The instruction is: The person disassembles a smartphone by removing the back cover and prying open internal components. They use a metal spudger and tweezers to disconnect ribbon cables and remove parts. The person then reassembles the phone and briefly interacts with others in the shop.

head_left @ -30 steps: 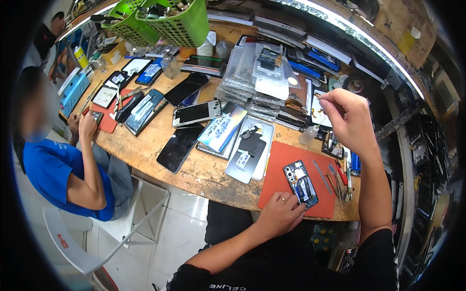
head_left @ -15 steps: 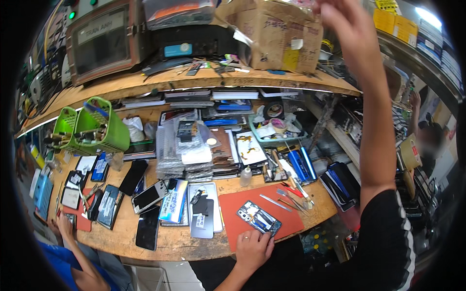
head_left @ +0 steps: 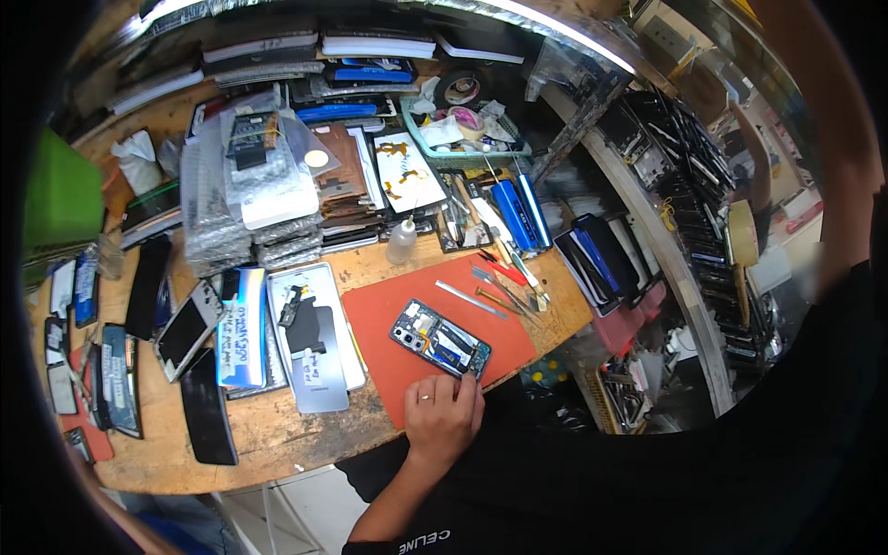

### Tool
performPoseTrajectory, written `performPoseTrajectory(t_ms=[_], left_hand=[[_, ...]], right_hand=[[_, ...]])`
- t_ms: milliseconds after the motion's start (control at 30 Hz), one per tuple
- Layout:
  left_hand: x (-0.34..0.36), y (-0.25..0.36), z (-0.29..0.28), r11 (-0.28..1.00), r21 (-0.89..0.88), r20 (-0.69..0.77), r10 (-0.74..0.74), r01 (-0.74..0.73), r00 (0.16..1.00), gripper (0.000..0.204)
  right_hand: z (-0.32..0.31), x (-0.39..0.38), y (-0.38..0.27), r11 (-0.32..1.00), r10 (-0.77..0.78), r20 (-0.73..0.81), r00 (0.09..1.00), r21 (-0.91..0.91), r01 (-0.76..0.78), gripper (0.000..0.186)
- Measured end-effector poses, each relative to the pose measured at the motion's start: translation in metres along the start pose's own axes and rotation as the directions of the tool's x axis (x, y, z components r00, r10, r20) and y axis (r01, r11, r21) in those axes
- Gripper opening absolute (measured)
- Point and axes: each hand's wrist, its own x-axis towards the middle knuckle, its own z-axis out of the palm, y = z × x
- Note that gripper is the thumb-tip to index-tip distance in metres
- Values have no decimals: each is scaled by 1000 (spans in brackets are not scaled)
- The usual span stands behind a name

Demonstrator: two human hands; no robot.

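Observation:
An opened phone [head_left: 439, 337] lies on the red mat [head_left: 375, 314] with its internal parts showing. My left hand [head_left: 442, 416] rests on the mat at the phone's lower edge, fingers curled, their tips on the phone. My right forearm [head_left: 842, 185] reaches up along the far right; its hand is out of view. Beside the phone lie a thin metal strip [head_left: 470, 298], tweezers and red-handled tools [head_left: 501, 270]. A small dropper bottle [head_left: 401, 242] stands behind the mat. A silver back panel [head_left: 319, 379] lies on a light tray to the left.
Stacked bagged parts [head_left: 268, 185], phones [head_left: 211, 416] and a green container [head_left: 65, 194] crowd the left. A small basket [head_left: 425, 139] sits behind blue tools [head_left: 513, 215]. A metal frame [head_left: 689, 305], racked parts and another person's arm [head_left: 758, 157] are at the right. A co-worker's arm shows at lower left.
My right arm has risen and moved toward the upper right until its hand left the view. The camera has swung right. My left hand stays at the phone.

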Motion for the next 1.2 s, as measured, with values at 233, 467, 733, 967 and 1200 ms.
performPoseTrajectory(t_ms=[233, 467, 733, 967, 1200], left_hand=[[1, -5, 2, 999, -19, -18, 31, -31, 999, 13], [0, -15, -1, 996, -66, -9, 57, -57, 998, 13], [-5, -17, 2, 994, -71, 33, 89, -87, 995, 24], [-8, -17, 2, 993, -104, 30, 65, -62, 997, 23], [-9, -20, -1, 991, -97, 47, 93, -88, 995, 26]], right_hand=[[18, 16, -16, 982, 170, 54, 984, -93, -165, 16], [23, 23, -28, 946, 286, 48, 957, -171, -274, 18], [13, 16, -24, 918, 352, 10, 936, -199, -343, 22], [6, 3, -31, 916, 337, -46, 940, -217, -339, 26], [-11, -15, -32, 921, 306, -127, 944, -212, -327, 30]])
